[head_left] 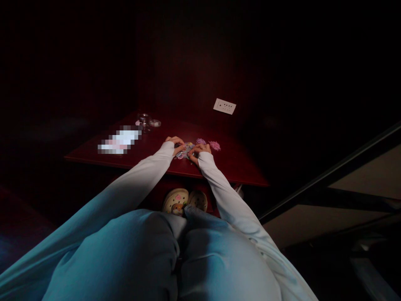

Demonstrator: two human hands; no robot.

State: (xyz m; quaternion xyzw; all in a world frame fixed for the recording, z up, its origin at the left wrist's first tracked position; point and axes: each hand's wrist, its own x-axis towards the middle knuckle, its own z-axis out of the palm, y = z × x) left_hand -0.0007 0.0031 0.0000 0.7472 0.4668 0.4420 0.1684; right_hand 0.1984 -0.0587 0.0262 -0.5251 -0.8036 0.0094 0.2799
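Both my hands rest near the front edge of a dark red tabletop [156,163], on either side of a small, colourful, patterned thing [187,147] whose kind is too small to make out. At its left edge is my left hand [176,144], with thumb and fingers bent together. My right hand [200,150] pinches at its right side, fingers curled. What exactly lies between the fingertips is hidden. Just beyond my right hand lie a purple fringed piece [201,141] and a pink fringed piece [215,145].
A lit, pixelated screen [120,140] lies on the left of the tabletop. Behind it stands a clear container [144,121] with a round clear lid-like piece [155,123] beside it. A white power socket [224,106] sits on the back wall. Cream clogs [176,198] show below the edge.
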